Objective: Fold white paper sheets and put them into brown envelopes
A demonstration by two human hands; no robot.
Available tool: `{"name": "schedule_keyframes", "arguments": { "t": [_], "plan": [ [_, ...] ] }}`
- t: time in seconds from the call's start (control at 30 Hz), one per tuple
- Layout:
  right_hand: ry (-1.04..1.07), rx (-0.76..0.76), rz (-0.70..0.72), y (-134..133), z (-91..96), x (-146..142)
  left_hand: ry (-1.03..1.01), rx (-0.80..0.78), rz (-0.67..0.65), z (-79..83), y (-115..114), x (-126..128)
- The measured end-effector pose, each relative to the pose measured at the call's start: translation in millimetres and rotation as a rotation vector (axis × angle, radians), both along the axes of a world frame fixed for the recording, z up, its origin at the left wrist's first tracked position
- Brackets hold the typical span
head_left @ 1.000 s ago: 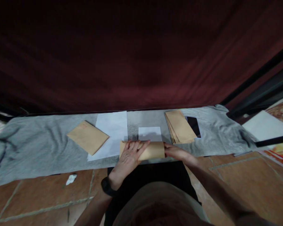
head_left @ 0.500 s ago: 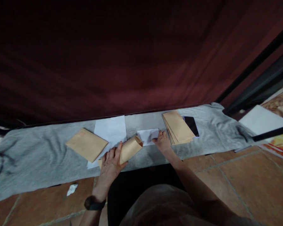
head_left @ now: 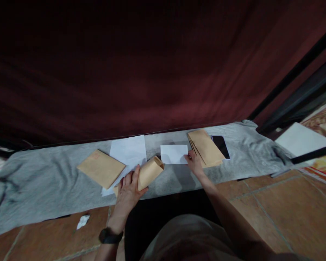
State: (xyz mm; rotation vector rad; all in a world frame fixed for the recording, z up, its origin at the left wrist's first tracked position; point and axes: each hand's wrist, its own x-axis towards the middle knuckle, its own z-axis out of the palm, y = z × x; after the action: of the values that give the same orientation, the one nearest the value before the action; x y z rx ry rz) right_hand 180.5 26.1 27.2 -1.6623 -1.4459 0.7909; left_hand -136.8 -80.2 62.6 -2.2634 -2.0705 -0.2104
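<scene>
My left hand (head_left: 128, 188) is closed round a brown envelope (head_left: 149, 172), which bulges open at its far end and tilts up to the right. My right hand (head_left: 195, 163) pinches the right edge of a small folded white paper (head_left: 174, 154) that lies on the grey cloth (head_left: 43, 177). The paper sits just beyond the envelope's open mouth. A black watch is on my left wrist.
A flat brown envelope (head_left: 101, 168) lies to the left, partly beside a white sheet (head_left: 128, 150). A stack of brown envelopes (head_left: 205, 147) and a black phone (head_left: 221, 146) lie to the right. A dark red curtain hangs behind. A paper scrap (head_left: 83, 220) lies on the tiled floor.
My left hand swung the envelope left and tilted it with its mouth open. My right hand left the envelope, reached to the folded white paper and took its right edge.
</scene>
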Motion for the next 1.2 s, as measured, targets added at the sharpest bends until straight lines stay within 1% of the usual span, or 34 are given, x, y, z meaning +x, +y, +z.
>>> {"name": "schedule_keyframes", "arguments": {
  "t": [0.1,0.2,0.23,0.3,0.4,0.5,0.63,0.73,0.87,0.97,1.1,1.2],
  "plan": [
    [0.121,0.06,-0.023,-3,8.2,7,-0.008,0.014,-0.002,1.3,0,2],
    [0.256,0.157,-0.044,-8,16.2,10,-0.036,0.031,-0.022,2.2,1,5],
    [0.278,0.182,-0.033,-10,18.1,10,-0.045,0.039,-0.027,1.9,1,5],
    [0.257,0.194,0.015,-14,20.3,9,-0.059,0.055,-0.032,0.4,2,5],
    [0.18,0.176,0.109,-18,20.2,10,-0.054,0.069,-0.043,-3.1,2,4],
    [0.127,0.167,0.186,-17,19.2,15,-0.049,0.07,-0.034,-6.3,2,1],
    [-0.003,0.08,0.267,-8,19.9,26,-0.073,0.077,-0.027,-8.3,2,-1],
    [-0.059,0.025,0.277,-2,19.9,32,-0.071,0.102,-0.055,-7.7,3,1],
    [-0.074,-0.042,0.301,0,17.7,36,-0.056,0.117,-0.112,-5.2,1,3],
    [-0.08,-0.094,0.332,2,17.3,37,-0.057,0.115,-0.109,-3.7,1,3],
    [-0.107,-0.133,0.361,6,22.6,39,-0.056,0.12,-0.083,-3.4,5,4],
    [-0.132,-0.125,0.358,9,29.4,37,-0.063,0.099,-0.104,-2.5,7,5]
  ]
}}
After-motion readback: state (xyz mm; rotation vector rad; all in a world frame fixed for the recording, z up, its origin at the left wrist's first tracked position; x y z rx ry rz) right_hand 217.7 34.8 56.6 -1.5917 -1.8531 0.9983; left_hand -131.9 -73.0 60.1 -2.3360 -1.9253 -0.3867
